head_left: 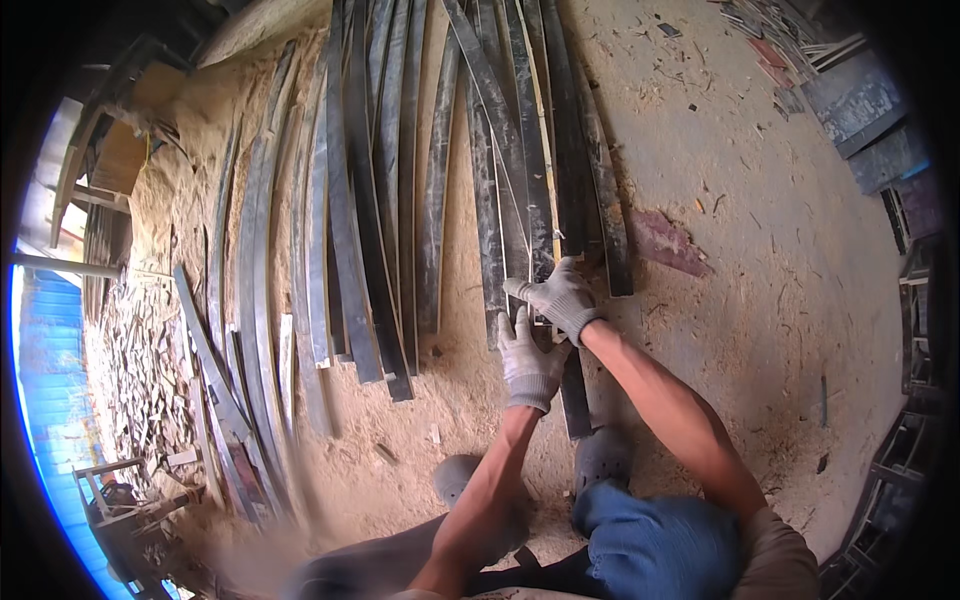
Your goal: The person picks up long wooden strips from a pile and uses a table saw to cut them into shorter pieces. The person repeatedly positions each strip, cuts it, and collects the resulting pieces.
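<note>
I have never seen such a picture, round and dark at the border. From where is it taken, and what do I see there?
There is no robot here, only a person's two gloved hands. The single picture comes from a fisheye camera worn on the head, looking down, so straight edges bend near the rim. Many long, dark-faced wooden strips lie on the floor, among what looks like sawdust. The left hand and the right hand, close together, rest on the near ends of a few; whether either grip is closed around one cannot be seen. Below them are the person's dark clogs.
</note>
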Demonstrator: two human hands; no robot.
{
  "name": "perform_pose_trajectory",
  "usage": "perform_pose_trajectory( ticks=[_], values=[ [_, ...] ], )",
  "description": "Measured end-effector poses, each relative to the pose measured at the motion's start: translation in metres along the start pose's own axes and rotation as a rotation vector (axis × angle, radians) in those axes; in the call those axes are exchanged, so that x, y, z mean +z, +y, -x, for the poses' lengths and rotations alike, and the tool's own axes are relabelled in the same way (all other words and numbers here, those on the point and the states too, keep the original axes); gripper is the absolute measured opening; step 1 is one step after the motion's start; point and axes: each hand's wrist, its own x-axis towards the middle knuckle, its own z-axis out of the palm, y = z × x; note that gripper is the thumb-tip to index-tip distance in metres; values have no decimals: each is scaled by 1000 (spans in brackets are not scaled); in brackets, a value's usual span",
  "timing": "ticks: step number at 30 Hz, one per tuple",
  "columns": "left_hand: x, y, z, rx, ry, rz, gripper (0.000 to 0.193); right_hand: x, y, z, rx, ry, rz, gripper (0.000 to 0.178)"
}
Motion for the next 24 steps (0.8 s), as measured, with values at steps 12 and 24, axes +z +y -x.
perform_pose_trajectory(
  ticks=[12,24],
  values=[
    [102,-16,104,142,285,-38,101,-88,127,-3,-309,-406,-1202,38],
    [40,16,57,-69,38,502,46,-74,200,48,-192,-363,-1081,30]
  ],
)
